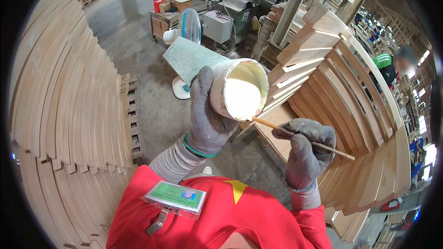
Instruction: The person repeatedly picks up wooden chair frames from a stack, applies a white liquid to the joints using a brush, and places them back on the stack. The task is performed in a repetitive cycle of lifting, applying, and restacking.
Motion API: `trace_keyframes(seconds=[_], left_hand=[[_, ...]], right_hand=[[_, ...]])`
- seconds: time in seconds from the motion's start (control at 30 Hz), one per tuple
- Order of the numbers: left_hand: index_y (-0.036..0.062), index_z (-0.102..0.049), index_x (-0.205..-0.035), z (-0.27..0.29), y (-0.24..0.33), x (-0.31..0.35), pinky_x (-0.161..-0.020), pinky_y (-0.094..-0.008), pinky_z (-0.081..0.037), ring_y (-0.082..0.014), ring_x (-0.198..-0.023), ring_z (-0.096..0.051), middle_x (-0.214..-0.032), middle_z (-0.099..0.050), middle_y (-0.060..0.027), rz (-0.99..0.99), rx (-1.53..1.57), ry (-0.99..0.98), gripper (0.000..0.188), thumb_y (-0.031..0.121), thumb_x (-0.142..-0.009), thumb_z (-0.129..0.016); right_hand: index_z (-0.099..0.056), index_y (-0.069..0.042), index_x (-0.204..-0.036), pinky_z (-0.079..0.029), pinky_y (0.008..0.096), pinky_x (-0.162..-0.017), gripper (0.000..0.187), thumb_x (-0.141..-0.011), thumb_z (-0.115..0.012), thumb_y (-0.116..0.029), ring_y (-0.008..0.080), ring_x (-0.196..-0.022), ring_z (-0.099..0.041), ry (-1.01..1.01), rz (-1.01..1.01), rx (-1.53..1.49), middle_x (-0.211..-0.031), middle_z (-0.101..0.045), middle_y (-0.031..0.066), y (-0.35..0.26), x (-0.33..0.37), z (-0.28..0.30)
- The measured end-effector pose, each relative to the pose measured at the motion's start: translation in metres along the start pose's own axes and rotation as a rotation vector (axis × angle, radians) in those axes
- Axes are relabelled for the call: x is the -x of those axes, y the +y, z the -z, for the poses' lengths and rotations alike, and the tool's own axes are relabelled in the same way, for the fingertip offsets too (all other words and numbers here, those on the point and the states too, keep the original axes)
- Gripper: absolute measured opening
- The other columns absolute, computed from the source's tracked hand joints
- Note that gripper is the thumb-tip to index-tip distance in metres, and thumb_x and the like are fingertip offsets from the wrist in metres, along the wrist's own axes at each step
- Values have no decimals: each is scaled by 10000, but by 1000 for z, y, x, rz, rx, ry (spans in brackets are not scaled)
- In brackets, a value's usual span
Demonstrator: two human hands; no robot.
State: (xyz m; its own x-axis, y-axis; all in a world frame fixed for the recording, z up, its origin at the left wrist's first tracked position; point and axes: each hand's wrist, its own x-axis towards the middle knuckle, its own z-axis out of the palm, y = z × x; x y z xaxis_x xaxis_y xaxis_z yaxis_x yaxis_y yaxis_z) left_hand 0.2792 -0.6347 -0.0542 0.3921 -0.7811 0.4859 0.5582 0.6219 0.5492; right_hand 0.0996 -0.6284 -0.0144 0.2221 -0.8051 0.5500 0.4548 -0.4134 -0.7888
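Observation:
My left hand, in a grey work glove, is closed round a round white tub. The tub tilts so that its open mouth shows, with bright whitish contents inside. A flat grey-green plate juts out to the far left behind this hand; whether the hand also grips it I cannot tell. My right hand, also gloved, pinches a thin brown wooden stick. The stick's far tip meets the tub's lower right rim; whether it is a brush I cannot make out.
Tall stacks of curved wooden slats rise on the left. More curved wooden pieces stand close on my right. Ahead are a fan, a grey box and a metal post. A co-worker is at the far right.

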Motion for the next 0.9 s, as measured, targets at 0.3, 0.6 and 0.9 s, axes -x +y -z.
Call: trace_keyframes(seconds=[0.3,0.6,0.9], left_hand=[[106,-427,-1294,-19,-10,-26,-908,-400,-491,-214,-1139,-518,-1254,-491,-78,313,208,187,598,558,-909,-355],[161,-419,-1311,-52,-35,-61,-1023,-468,-360,-255,-1212,-449,-1286,-473,-79,497,548,54,505,481,-924,-371],[34,-408,-1266,-75,-62,-83,-907,-485,-461,-349,-1111,-514,-1191,-512,-199,201,-62,-37,544,467,-950,-318]], right_hand=[[-512,29,-962,-563,415,-726,177,-818,-612,9,288,-828,-653,4,-49,-92,-925,-623,217,-4,-45,12],[-542,67,-1001,-566,333,-674,273,-851,-630,-145,238,-768,-657,-119,-290,-47,-874,-624,155,-28,-170,50],[-555,29,-941,-530,246,-548,288,-876,-612,-246,157,-631,-615,-213,107,163,-758,-611,109,-76,-318,114]])
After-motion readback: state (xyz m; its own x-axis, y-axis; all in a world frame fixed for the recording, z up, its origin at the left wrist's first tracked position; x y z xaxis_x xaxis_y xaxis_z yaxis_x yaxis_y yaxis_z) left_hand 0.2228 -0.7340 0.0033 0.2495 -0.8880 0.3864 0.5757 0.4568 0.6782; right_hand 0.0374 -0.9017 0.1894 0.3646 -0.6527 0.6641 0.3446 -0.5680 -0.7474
